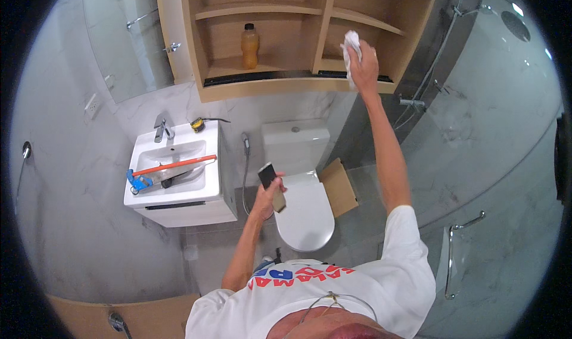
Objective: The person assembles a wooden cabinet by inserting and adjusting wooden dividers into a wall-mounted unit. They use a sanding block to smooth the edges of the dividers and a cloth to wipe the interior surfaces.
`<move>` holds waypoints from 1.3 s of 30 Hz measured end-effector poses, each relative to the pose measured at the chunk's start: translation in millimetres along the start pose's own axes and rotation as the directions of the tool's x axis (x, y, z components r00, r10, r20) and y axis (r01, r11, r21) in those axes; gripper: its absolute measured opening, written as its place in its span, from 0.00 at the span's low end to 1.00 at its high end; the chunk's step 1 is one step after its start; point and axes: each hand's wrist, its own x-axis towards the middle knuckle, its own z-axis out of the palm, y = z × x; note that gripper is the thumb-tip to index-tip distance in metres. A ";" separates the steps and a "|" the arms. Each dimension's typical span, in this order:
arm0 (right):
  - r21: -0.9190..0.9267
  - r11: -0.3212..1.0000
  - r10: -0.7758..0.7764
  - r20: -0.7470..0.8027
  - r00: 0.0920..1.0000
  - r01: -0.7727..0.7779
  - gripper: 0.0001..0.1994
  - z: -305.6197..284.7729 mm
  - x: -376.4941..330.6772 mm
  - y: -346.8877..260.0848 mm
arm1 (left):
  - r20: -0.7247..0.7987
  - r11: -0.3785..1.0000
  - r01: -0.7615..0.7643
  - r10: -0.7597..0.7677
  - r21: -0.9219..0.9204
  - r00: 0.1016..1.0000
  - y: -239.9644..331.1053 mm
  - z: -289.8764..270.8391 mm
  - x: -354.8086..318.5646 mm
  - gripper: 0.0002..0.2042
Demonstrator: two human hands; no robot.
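Observation:
My right hand (366, 70) is raised to the open wooden cabinet (256, 89), its fingers closed round a crumpled white cloth or tissue (350, 44) at the lower right compartment. Lower down, in front of the toilet tank, my left hand (267, 197) grips a flat, oblong object (267, 174), dark at its upper end and tan at its lower end. Its exact kind is unclear, as my fingers cover the middle. A bottle (250, 48) of orange-brown liquid with a black cap stands upright in the cabinet's lower left compartment.
A white toilet (305, 220) stands below the cabinet, with a cardboard piece (338, 190) beside it. Across the white sink (213, 181) lies an orange-and-blue hacksaw (173, 165); a yellow tape measure (198, 124) rests behind. A mirrored door (128, 47) hangs open at left; shower glass (476, 178) stands right.

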 end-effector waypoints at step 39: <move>-0.152 0.970 -0.236 -0.420 0.876 0.189 0.13 105.4 318.7 15.3 | -0.153 0.937 -0.297 0.326 0.186 0.933 60.4 39.8 200.2 0.14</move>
